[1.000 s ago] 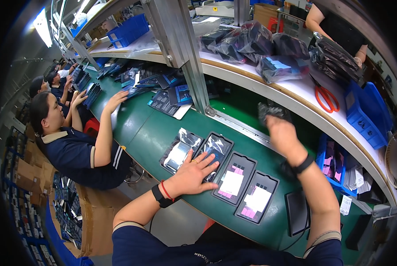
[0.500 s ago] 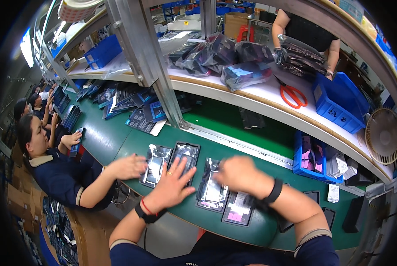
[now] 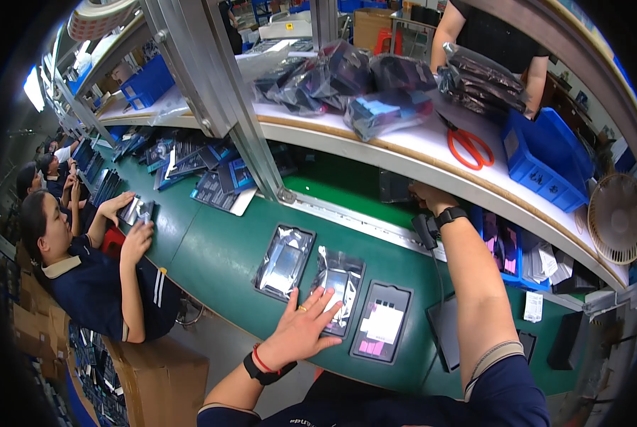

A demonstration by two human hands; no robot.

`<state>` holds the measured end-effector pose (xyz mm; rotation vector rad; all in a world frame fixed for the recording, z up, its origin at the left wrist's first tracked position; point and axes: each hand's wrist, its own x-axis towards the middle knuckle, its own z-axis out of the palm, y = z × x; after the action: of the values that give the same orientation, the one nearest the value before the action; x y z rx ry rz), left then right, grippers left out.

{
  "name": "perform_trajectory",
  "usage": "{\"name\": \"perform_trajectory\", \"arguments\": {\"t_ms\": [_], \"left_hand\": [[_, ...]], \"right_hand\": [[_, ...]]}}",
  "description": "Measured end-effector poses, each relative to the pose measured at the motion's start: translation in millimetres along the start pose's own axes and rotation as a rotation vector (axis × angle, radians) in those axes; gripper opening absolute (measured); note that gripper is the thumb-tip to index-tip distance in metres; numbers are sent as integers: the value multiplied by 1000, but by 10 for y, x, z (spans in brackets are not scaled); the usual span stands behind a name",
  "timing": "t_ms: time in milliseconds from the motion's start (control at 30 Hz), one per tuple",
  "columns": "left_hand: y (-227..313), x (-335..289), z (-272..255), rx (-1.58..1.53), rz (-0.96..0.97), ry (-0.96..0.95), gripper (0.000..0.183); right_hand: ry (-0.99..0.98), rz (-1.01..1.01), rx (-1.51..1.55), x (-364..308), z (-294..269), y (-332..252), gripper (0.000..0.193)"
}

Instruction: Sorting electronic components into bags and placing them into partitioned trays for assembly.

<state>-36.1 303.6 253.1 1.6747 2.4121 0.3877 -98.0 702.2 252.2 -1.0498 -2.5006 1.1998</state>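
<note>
My left hand (image 3: 307,320) lies flat, fingers spread, on the near edge of a silvery bag (image 3: 341,281) in a black tray. Left of it is another black tray (image 3: 284,260) with a silvery bag. To the right, an uncovered black tray (image 3: 381,324) shows a white label and pink pieces. My right hand (image 3: 434,198) reaches far under the shelf, beside a dark flat bag (image 3: 394,186). The shelf edge hides its fingertips, so their contact with that bag is unclear. A small black block (image 3: 425,231) on a cord hangs by the right wrist.
Above the bench runs a shelf with bagged goods (image 3: 389,114), red-handled scissors (image 3: 468,146) and a blue bin (image 3: 546,160). A metal post (image 3: 254,156) stands ahead. At left, a co-worker (image 3: 83,263) handles a tray. Dark boxes (image 3: 222,192) lie piled beyond.
My right hand has left the trays and gone forward under the shelf. The co-worker has drawn the leftmost bagged tray away. My left hand has moved rightward onto another bagged tray.
</note>
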Motion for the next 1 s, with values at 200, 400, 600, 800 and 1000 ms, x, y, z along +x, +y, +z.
{"name": "perform_trajectory", "arguments": {"t_ms": [200, 400, 600, 800, 1000], "left_hand": [[-28, -31, -10, -47, -41, 38, 69], [121, 37, 89, -133, -33, 172, 51], [809, 125, 332, -117, -4, 199, 46], [714, 207, 503, -9, -120, 204, 50], [47, -42, 253, 45, -241, 225, 49]], "right_hand": [[-289, -1, 454, -1469, -271, -329, 12], [-375, 275, 636, -2952, 77, 359, 12], [82, -331, -274, -3326, 75, 396, 30], [175, -345, -270, -3443, -309, 419, 20], [340, -241, -295, -3594, -813, 854, 15]]}}
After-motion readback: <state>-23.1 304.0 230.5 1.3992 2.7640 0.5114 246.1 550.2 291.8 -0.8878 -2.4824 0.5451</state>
